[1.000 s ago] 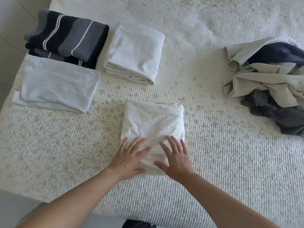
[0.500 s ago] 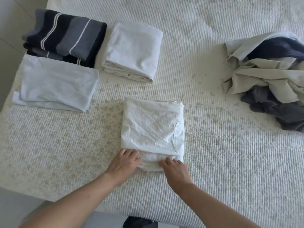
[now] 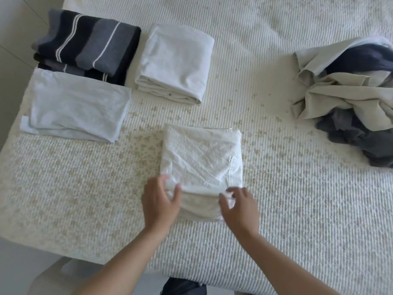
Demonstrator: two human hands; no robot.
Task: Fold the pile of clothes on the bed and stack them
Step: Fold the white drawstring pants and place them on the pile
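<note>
four folded garments (image 3: 202,158), one unfolded pile (image 3: 348,99) — two hands (image 3: 159,201)

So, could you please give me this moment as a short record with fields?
surface: bed with a ribbed cover
being folded: white garment, near edge, in front of the person
left hand: grips the garment's near left corner
right hand: fingers curled at the near right corner; grip blurred
folded items: striped stack, white item, pale blue item, all far left
unfolded: pile at right
</note>
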